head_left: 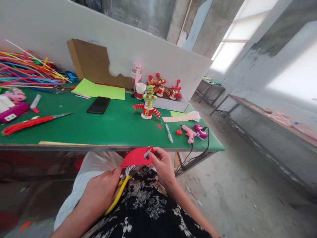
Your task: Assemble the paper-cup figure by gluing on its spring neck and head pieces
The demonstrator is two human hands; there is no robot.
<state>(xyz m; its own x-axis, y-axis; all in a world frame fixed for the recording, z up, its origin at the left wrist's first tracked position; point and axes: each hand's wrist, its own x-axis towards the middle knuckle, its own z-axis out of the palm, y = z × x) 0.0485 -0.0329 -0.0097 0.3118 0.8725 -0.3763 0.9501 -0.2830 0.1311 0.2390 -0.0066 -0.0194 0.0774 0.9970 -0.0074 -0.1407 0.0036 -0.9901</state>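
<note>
My left hand (100, 191) grips yellow-handled scissors (121, 190) over my lap, blades at the lower edge of a red paper sheet (136, 157). My right hand (162, 165) pinches that red sheet by its right corner, just below the front edge of the green table (106, 129). A small craft figure (148, 105) made of a red-and-white cup with green and red paper springs stands on the table ahead of my hands.
More such figures fill a white box (170, 100) at the back. A pink glue gun (189, 134) with a black cord lies at the right corner. A phone (98, 105), green paper (99, 89), red-handled scissors (32, 122) and coloured sticks (24, 71) lie left.
</note>
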